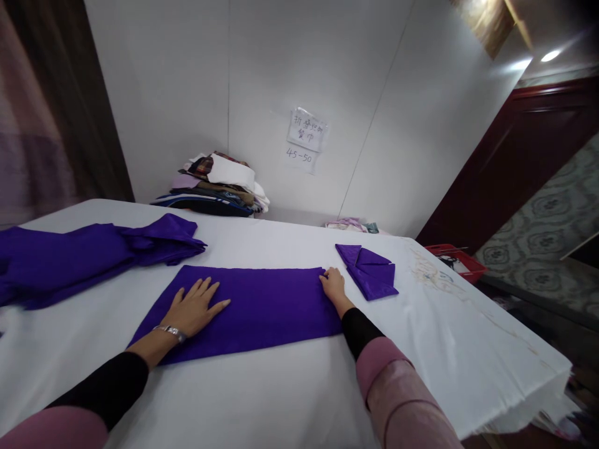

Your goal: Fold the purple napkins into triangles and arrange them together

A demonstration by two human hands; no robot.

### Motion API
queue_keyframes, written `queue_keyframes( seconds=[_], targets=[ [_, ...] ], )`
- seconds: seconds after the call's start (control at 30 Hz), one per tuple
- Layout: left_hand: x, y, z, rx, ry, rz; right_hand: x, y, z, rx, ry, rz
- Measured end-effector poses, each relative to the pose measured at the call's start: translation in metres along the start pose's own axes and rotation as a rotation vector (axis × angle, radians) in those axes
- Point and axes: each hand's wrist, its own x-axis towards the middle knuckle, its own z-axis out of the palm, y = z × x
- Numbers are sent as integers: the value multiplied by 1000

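Note:
A purple cloth napkin [266,305] lies on the white-covered table in front of me, doubled into a long rectangle. My left hand [194,307] rests flat on its left part with the fingers spread, a silver watch at the wrist. At the far right corner, my right hand [333,285] has thumb and fingers closed on the napkin's edge. Just to the right of that hand is a second purple napkin [369,269], folded into a pointed shape. More purple cloth [70,255] lies loosely heaped on the left side of the table.
A pile of folded clothes [219,184] stands at the table's back edge against the grey wall. Handwritten paper signs [305,138] hang above. Beyond the right edge of the white tablecloth [449,349] sits a red basket [461,262]. Some small cloths [349,224] lie at the back.

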Motion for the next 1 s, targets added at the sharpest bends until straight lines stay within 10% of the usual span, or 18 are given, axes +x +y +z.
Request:
queue_keyframes(
  seconds=[0.67, 1.0],
  targets=[
    [8, -10, -10, -25, -41, -48, -5, -8, -14, -53, 27, 29],
    [-10, 21, -6, 66, -30, 60, -101, -117, 19, 115, -254, -629]
  ],
)
